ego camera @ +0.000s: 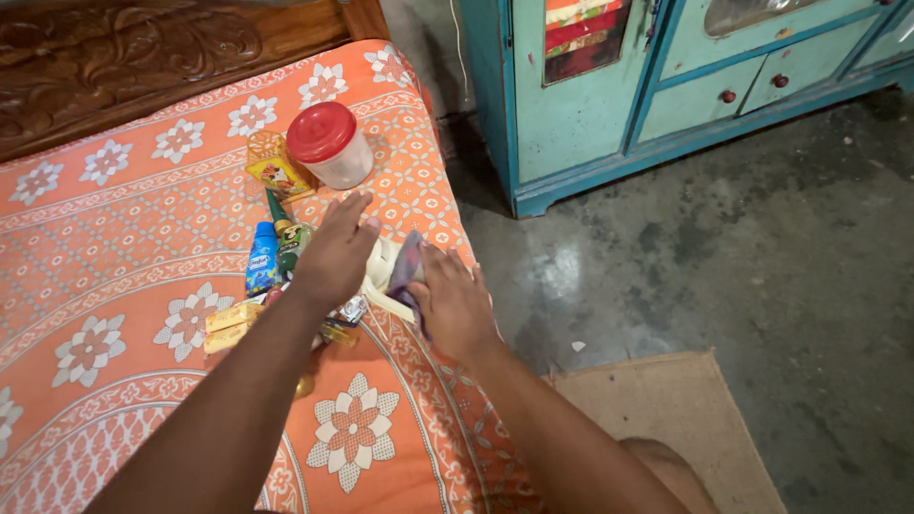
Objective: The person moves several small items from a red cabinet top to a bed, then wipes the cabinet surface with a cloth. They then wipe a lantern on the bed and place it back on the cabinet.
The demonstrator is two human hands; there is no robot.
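- Left hand (335, 255): fingers extended and held loosely together, palm facing down, gripping nothing. The hand hovers over a cluster of small packaged goods on the bed.
- Right hand (454, 303): fingers flat and slightly spread, pressing down on a purple and cream plastic pouch (398, 273) at the right edge of the mattress. Whether the fingertips curl round the pouch cannot be told.
- Directly beneath the left fingers: a dark green squeeze tube (288, 235) lying lengthwise, with a small blue plastic bottle (262, 259) just beside it on the left.
- Under the left wrist: shiny foil sachets (345, 321), partly covered by the forearm.
- Left of the forearm: two pale yellow rectangular bars (231, 326), touching each other.
- Beyond the left fingertips: a yellow printed carton (274, 166) and a translucent white round jar with a red lid (330, 145), standing upright, side by side.
- Support surface: an orange bedsheet with white flower print (114, 247), backed by a carved dark wooden headboard (143, 52).
- Surroundings: a teal painted wooden cabinet (590, 95) on a grey concrete floor (762, 266); a tan jute mat (685, 419) lies near the right forearm.
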